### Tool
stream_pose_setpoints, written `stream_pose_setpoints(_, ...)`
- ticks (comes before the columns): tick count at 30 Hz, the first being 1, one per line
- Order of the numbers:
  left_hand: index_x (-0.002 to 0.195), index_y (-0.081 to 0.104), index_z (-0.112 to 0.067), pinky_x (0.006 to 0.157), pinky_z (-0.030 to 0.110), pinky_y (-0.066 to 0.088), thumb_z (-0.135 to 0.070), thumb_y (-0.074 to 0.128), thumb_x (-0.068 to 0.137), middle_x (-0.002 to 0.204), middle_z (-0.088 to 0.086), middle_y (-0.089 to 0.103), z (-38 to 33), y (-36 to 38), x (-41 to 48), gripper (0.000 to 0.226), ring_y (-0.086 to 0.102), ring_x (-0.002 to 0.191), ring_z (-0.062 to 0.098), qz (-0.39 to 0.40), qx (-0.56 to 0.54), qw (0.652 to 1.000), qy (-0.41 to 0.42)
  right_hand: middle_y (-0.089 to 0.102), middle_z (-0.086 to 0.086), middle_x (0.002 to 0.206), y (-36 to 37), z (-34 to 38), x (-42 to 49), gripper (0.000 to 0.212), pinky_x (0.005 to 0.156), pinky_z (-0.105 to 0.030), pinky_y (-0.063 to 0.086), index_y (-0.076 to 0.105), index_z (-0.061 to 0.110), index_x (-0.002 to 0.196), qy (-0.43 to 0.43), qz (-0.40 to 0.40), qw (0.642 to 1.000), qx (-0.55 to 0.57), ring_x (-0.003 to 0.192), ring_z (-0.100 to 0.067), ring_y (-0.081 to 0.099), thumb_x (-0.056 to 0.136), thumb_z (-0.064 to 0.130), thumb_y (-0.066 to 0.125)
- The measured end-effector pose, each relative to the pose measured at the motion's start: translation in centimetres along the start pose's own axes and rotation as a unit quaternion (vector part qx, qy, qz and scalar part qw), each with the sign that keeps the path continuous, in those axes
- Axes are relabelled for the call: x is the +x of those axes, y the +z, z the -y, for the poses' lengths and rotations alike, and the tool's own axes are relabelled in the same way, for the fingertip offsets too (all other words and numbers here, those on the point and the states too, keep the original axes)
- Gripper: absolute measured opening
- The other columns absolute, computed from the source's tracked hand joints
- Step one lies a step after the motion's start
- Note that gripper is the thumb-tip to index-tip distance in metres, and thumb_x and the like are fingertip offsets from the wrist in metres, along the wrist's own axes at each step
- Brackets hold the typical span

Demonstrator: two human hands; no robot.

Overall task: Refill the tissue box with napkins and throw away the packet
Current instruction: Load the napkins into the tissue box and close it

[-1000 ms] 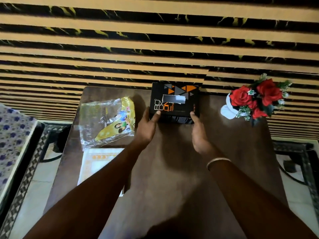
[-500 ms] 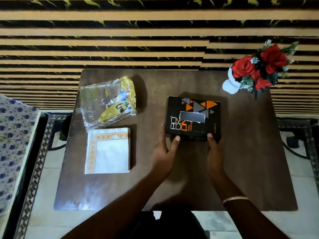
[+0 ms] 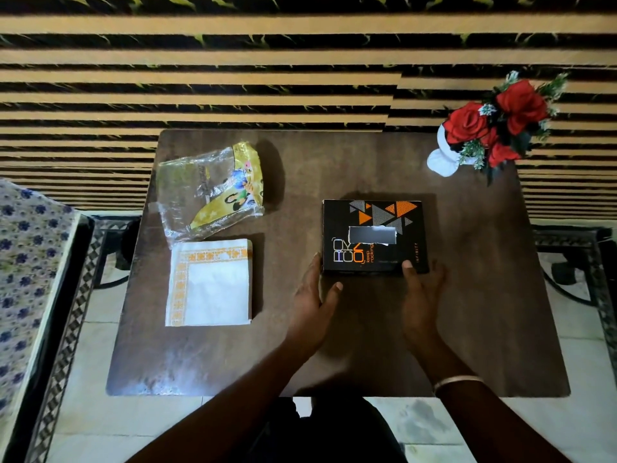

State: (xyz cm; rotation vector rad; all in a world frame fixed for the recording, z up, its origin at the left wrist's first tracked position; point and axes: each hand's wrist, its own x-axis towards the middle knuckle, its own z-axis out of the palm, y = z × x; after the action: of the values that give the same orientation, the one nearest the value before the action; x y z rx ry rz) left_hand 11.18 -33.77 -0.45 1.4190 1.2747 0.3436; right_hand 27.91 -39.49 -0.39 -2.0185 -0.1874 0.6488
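Observation:
A black tissue box [image 3: 374, 237] with orange and grey triangles lies flat on the dark wooden table [image 3: 467, 312], its top slot showing. My left hand [image 3: 315, 299] touches the box's near left corner, fingers spread. My right hand [image 3: 420, 295] rests at the near right edge with the thumb on the box top. A stack of white napkins [image 3: 210, 284] with orange borders lies to the left. Behind the stack sits the crumpled clear and yellow packet [image 3: 210, 192], which looks empty.
A white vase of red roses [image 3: 484, 135] stands at the table's far right corner. A striped black and tan wall runs behind the table. A floral-covered seat [image 3: 23, 262] is at the left, and black metal frames stand on the tiled floor on both sides.
The box has come from the table's far edge toward me to the middle right, both hands staying on its near side. The camera view pulled back, so the napkin stack shows fully.

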Motion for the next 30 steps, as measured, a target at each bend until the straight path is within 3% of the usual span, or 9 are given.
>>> stream_pose_setpoints(1,0.154,0.016,-0.038,0.120,0.043,0.030,-0.035,0.057,0.097,0.162,-0.009,0.027,0.2,-0.4,0.1,0.070,0.030,0.147,0.015,0.000,-0.004,1.000,-0.006,0.009,-0.009,0.168,-0.3,0.2,-0.2,0.099,0.122,-0.031,0.025,0.000,0.026,0.158,-0.021,-0.012,0.998,-0.063,0.152,-0.024,0.018,0.087,0.071,0.052)
stream_pose_setpoints(3,0.157,0.015,-0.034,0.116,0.044,0.035,-0.034,0.058,0.097,0.161,-0.005,0.031,0.5,-1.4,0.4,0.074,0.037,0.144,0.021,-0.009,0.007,1.000,-0.017,-0.005,-0.009,0.169,-0.5,0.6,0.0,0.106,0.125,-0.048,0.012,-0.003,0.027,0.159,-0.136,-0.015,0.977,-0.165,0.156,-0.026,0.002,0.083,0.074,0.054)
stream_pose_setpoints(5,0.158,0.017,-0.028,0.108,0.034,0.041,-0.035,0.061,0.095,0.155,0.001,0.042,1.1,-2.3,0.9,0.076,0.049,0.135,0.024,-0.022,0.061,0.998,-0.013,-0.009,-0.009,0.168,-0.1,2.5,0.4,0.104,0.126,-0.050,0.003,0.004,0.019,0.160,-0.274,0.030,0.938,-0.211,0.156,-0.024,-0.006,0.084,0.062,0.062)
stream_pose_setpoints(8,0.155,0.030,-0.020,0.098,0.024,0.042,-0.032,0.066,0.092,0.147,0.007,0.054,1.7,-2.9,1.7,0.073,0.059,0.126,0.026,-0.040,0.142,0.989,0.024,-0.016,-0.007,0.168,1.6,5.9,1.5,0.127,0.125,-0.049,-0.009,-0.003,0.016,0.160,-0.404,0.138,0.821,-0.380,0.156,-0.024,-0.014,0.071,0.081,0.060)
stream_pose_setpoints(11,0.150,0.039,-0.013,0.101,0.023,0.038,-0.026,0.068,0.091,0.147,0.007,0.053,1.9,-3.2,2.6,0.067,0.057,0.129,0.026,-0.042,0.162,0.985,0.049,-0.023,-0.007,0.166,3.9,7.4,2.5,0.148,0.125,-0.057,0.000,-0.015,0.016,0.158,-0.440,0.243,0.703,-0.503,0.154,-0.025,-0.022,0.054,0.095,0.054)
stream_pose_setpoints(15,0.148,0.042,-0.014,0.099,0.016,0.034,-0.020,0.066,0.093,0.147,0.004,0.053,0.6,-3.6,3.1,0.060,0.053,0.131,0.016,-0.040,0.157,0.983,0.092,-0.023,-0.009,0.166,6.5,7.6,3.1,0.154,0.126,-0.054,-0.003,-0.015,0.013,0.157,-0.461,0.303,0.623,-0.555,0.153,-0.027,-0.022,0.048,0.096,0.056)
stream_pose_setpoints(18,0.145,0.047,-0.014,0.092,0.007,0.032,-0.015,0.065,0.093,0.140,0.002,0.057,-0.2,-3.9,3.2,0.055,0.051,0.123,0.005,-0.023,0.143,0.981,0.127,-0.018,-0.009,0.167,7.5,6.9,3.5,0.155,0.126,-0.052,-0.005,-0.014,0.012,0.158,-0.457,0.324,0.601,-0.570,0.154,-0.026,-0.020,0.049,0.090,0.064)
stream_pose_setpoints(24,0.142,0.052,-0.019,0.100,0.018,0.040,-0.014,0.066,0.092,0.139,0.001,0.061,0.2,-4.8,4.1,0.053,0.051,0.120,0.001,0.000,0.148,0.976,0.160,-0.009,-0.009,0.169,7.5,6.6,3.7,0.144,0.126,-0.043,-0.006,-0.009,0.010,0.158,-0.471,0.316,0.598,-0.567,0.156,-0.025,-0.008,0.060,0.065,0.080)
stream_pose_setpoints(30,0.145,0.047,-0.018,0.092,0.020,0.045,-0.011,0.055,0.095,0.129,0.006,0.067,1.4,-4.0,4.5,0.051,0.065,0.113,0.020,0.018,0.185,0.973,0.135,-0.014,-0.005,0.168,7.5,6.7,3.7,0.139,0.123,-0.041,-0.010,-0.010,0.014,0.159,-0.461,0.314,0.604,-0.570,0.156,-0.023,-0.011,0.064,0.062,0.079)
